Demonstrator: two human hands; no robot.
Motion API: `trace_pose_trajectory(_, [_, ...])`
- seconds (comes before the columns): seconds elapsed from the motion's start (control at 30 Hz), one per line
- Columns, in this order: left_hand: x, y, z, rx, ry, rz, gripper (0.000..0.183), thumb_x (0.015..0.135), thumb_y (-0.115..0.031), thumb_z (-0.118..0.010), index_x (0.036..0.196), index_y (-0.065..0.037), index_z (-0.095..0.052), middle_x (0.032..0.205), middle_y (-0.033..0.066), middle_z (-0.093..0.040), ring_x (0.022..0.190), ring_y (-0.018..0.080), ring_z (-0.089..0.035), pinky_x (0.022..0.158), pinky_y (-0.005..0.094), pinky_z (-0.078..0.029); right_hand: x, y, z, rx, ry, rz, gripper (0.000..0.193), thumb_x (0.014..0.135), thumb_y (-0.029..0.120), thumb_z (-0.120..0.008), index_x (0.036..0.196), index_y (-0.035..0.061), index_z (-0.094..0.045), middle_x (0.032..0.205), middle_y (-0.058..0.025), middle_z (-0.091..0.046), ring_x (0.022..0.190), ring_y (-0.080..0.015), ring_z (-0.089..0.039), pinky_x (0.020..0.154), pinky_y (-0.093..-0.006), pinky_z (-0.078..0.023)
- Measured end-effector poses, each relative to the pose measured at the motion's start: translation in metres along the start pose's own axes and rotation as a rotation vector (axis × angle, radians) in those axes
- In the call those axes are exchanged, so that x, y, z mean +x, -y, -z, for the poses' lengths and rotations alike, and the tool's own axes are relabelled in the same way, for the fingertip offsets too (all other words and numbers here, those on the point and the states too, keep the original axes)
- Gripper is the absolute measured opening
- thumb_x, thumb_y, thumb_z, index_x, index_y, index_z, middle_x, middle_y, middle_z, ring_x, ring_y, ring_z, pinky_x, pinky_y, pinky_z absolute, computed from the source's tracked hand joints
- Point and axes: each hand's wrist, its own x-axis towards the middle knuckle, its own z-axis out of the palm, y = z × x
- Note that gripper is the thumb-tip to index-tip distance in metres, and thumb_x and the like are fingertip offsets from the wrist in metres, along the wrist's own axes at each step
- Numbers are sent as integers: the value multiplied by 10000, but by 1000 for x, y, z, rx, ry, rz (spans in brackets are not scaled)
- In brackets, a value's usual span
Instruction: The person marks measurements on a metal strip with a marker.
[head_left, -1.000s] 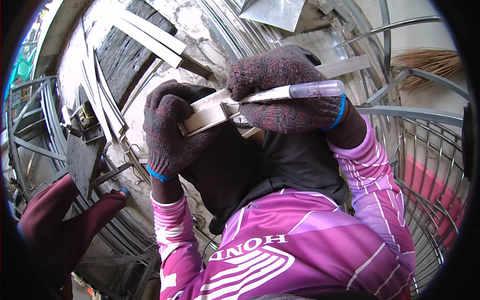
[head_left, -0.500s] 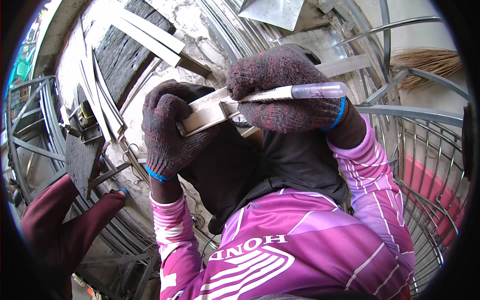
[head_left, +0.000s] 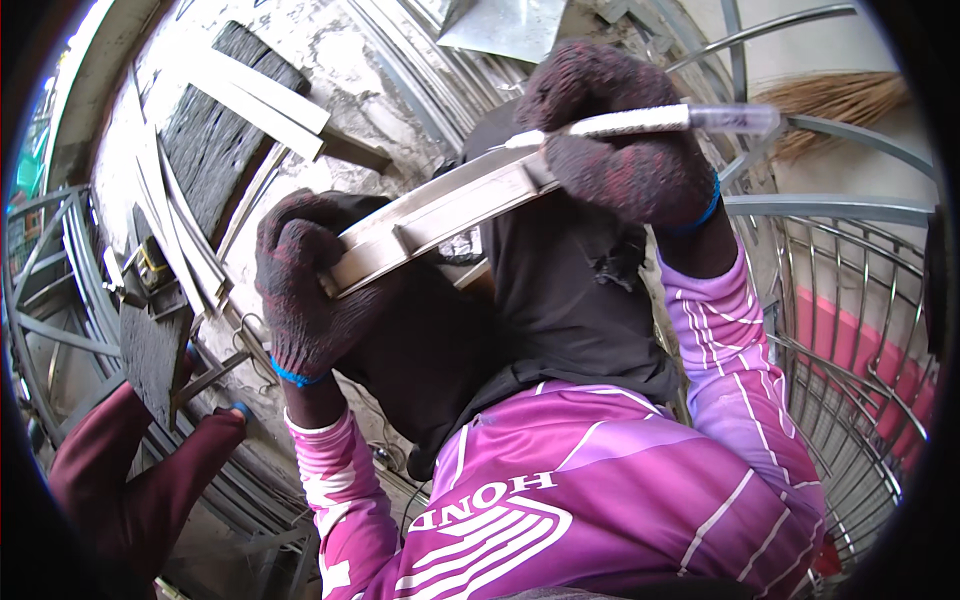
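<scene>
1. At the far left, a co-worker's maroon trouser legs show, well apart from the work.
2. The left hand, in a dark knitted glove, is closed around the near-left end of a pale metal channel, its fingers curled over the end. This end looks like a sound place to take hold, as it leaves the long middle exposed.
3. The channel is held up over the lap of the black trousers, slanting upward to the right between the two hands. It looks stiff, and probably light enough for one hand to support. Its faces look smooth, so knitted fabric may slide a little; the raised edges should give better purchase, though they could be sharp. It seems in no danger of breaking.
4. A small crosspiece stands across the channel near the left hand; fingers are better kept on the outer walls.
5. The right hand is closed on a slim white marker pen, its tip pointing left beside the channel's right end. I cannot tell whether the tip touches metal, or whether these fingers also grip the channel. The pen looks light and rigid, best pinched along its barrel.
</scene>
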Motion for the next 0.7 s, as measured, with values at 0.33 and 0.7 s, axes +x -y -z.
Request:
trace_pose_trajectory(0.33, [3, -11, 2, 30, 28, 44, 475, 716, -90, -945, 891, -76, -503, 1164, 178, -677, 1110, 351, -644, 1042, 468, -490, -19, -1, 16, 117, 52, -95, 211, 834, 73, -779, 1016, 12, -693, 952, -54, -646, 809, -118, -619, 706, -302, -496])
trace_pose_trajectory(0.7, [4, -17, -2, -10, 37, 72, 491, 745, -184, -945, 888, -63, -491, 1179, 182, -646, 1104, 313, -621, 1000, 430, -490, -23, -13, 15, 128, 14, 45, 198, 851, 142, -824, 960, 32, -702, 767, -85, -656, 666, -137, -618, 622, -328, -520])
